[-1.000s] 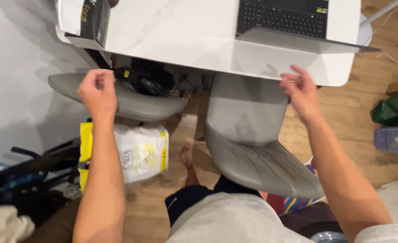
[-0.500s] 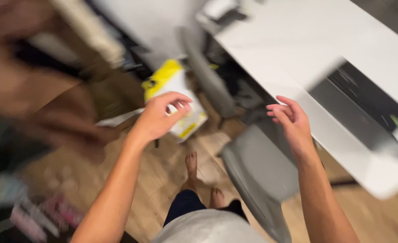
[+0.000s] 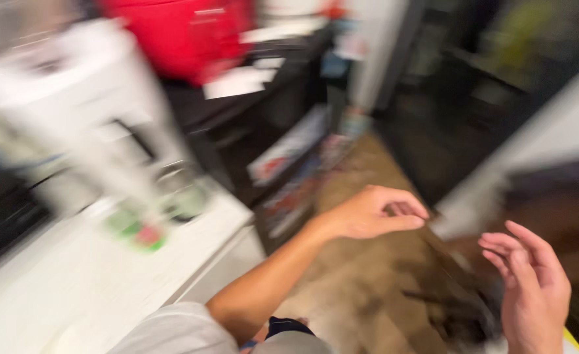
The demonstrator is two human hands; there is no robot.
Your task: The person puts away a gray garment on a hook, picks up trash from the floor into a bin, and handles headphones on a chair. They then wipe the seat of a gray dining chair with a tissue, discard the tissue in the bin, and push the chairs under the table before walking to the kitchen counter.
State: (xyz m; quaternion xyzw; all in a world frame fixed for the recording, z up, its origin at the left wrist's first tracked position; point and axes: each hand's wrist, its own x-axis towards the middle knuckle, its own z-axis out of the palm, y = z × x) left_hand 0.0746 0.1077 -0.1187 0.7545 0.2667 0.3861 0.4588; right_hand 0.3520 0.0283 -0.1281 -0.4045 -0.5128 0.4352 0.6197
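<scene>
The picture is heavily blurred by motion. My left hand is stretched out in mid air over a wooden floor, fingers loosely curled, holding nothing. My right hand hangs at the lower right, fingers apart and slightly bent, also holding nothing. Neither hand touches any object. A white surface lies to the left of my left arm.
A red object sits at the top left above dark furniture. Small green and red items rest on the white surface. A dark doorway or cabinet fills the upper right. Dark clutter lies on the floor.
The view has swung sharply away from the white desk, laptop and grey chair to another part of the room. Both hands stay raised and hold nothing.
</scene>
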